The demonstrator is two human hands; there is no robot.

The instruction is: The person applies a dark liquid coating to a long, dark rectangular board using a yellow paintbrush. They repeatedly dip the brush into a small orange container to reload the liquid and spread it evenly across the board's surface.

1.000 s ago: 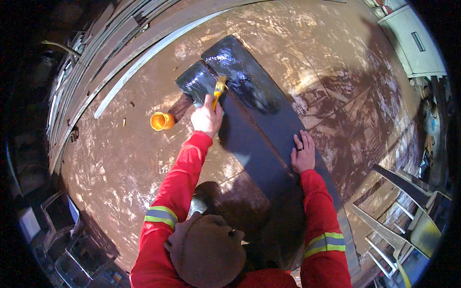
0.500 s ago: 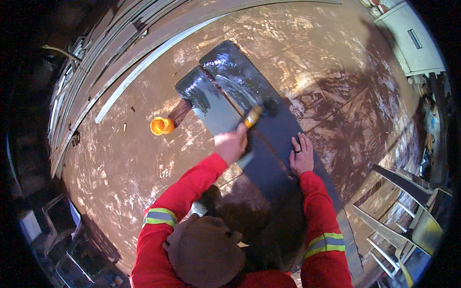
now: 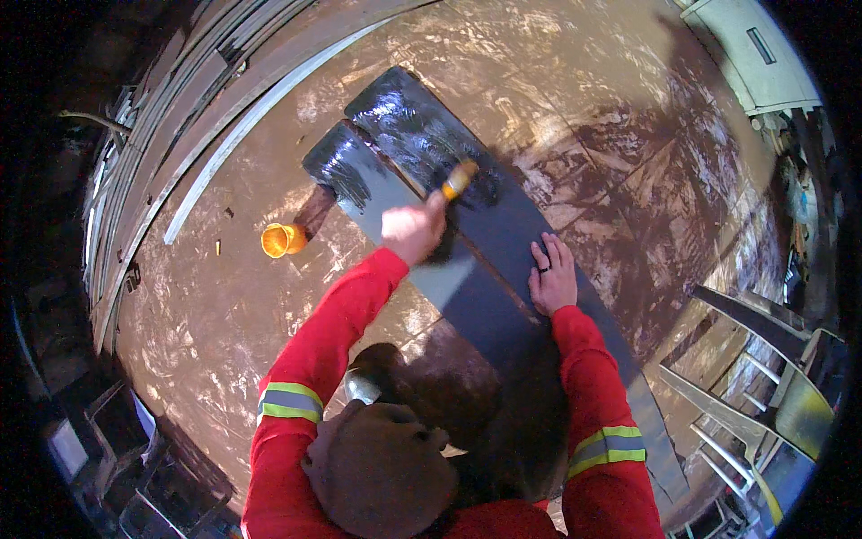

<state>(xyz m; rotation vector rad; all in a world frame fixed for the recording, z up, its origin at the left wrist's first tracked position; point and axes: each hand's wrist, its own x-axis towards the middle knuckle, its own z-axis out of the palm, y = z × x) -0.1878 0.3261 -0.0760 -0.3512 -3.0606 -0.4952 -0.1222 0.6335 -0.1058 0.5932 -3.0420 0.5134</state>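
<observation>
My left hand (image 3: 415, 230) is closed around the handle of a paintbrush (image 3: 460, 180). The bristles rest on, or just over, the right one of two long dark grey panels (image 3: 516, 216). A narrow, floor-coloured strip runs between the panels. Their far ends carry a wet, glossy dark coating with streaks, while the nearer part looks matt. My right hand (image 3: 553, 272) lies flat on the right panel near its outer edge, fingers stretched out, a dark ring on one. To the left of the panels, an orange cup (image 3: 283, 240) stands on the floor.
Long metal bars and profiles (image 3: 260, 117) lie along the far left. A pale cabinet (image 3: 759, 54) stands at the far right, and a metal frame with legs (image 3: 763, 386) at the near right. A rounded brown shape (image 3: 382, 467) covers part of the near view.
My left hand and the brush have moved away from me along the right panel, and the brush is turned more to the right. My right hand stays flat on the panel. The whole view has shifted slightly.
</observation>
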